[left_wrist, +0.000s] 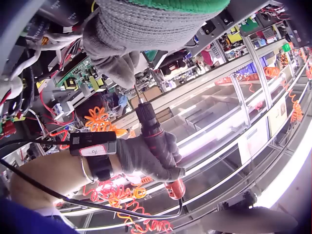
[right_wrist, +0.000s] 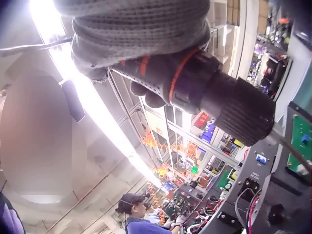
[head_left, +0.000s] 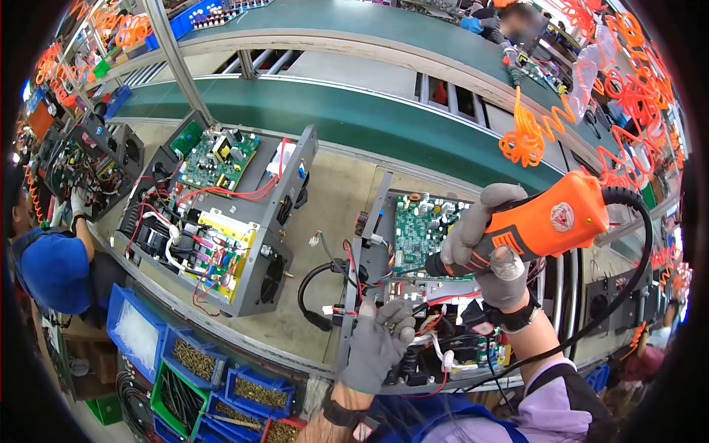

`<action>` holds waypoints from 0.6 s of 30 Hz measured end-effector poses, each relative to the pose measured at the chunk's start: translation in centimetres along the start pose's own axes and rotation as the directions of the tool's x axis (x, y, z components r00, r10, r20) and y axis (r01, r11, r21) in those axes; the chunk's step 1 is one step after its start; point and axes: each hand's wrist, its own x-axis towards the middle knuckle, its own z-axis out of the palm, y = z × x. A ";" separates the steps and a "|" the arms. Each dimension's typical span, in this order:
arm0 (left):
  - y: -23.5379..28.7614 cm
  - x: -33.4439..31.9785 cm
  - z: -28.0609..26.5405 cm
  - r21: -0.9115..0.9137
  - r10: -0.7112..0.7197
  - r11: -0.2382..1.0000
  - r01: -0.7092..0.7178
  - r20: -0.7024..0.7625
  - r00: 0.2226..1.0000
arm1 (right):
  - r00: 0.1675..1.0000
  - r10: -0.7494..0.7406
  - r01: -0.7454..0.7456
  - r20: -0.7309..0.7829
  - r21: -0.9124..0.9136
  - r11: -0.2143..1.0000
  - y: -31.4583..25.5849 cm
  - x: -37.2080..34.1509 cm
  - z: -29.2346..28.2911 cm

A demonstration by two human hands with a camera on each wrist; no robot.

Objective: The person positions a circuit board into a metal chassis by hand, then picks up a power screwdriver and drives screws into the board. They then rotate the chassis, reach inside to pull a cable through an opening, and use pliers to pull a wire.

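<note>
My gloved right hand (head_left: 467,238) grips an orange and black corded power screwdriver (head_left: 555,215), held level over an open metal chassis (head_left: 341,347). Its ribbed chuck (right_wrist: 243,109) carries a thin bit, which points left across the green circuit board (head_left: 421,225) in the head view. Low at the chassis's left side panel is my gloved left hand (head_left: 380,341), fingers curled and thumb close to the panel edge. The left wrist view shows its fingertips near the bit; I cannot tell whether they pinch anything small. Red and white wires (head_left: 450,297) run below the board.
A second open chassis (head_left: 255,277) stands to the left on the bench. Blue bins (head_left: 138,325) of screws and small parts line the front edge. A green conveyor (head_left: 317,118) runs behind. The tool's black cord (head_left: 641,255) loops at right. Another person (head_left: 55,269) works at far left.
</note>
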 end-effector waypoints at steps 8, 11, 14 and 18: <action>-0.1 0.2 0.0 -0.017 0.002 1.000 -0.003 -0.037 0.999 | 1.000 0.003 -0.003 0.029 -0.014 1.000 0.6 0.2 0.3; -0.1 0.4 -0.3 -0.041 -0.014 0.999 0.013 -0.035 0.999 | 0.998 0.044 -0.045 0.037 0.011 0.999 0.6 0.2 0.7; -0.1 0.3 -0.2 -0.020 0.002 1.000 -0.003 -0.030 1.000 | 0.995 0.079 -0.080 0.061 0.015 0.997 1.4 0.4 1.5; -0.1 -0.2 -0.2 -0.005 0.017 1.000 -0.017 -0.015 1.000 | 0.988 -0.042 0.105 0.151 -0.435 0.894 1.8 1.6 2.6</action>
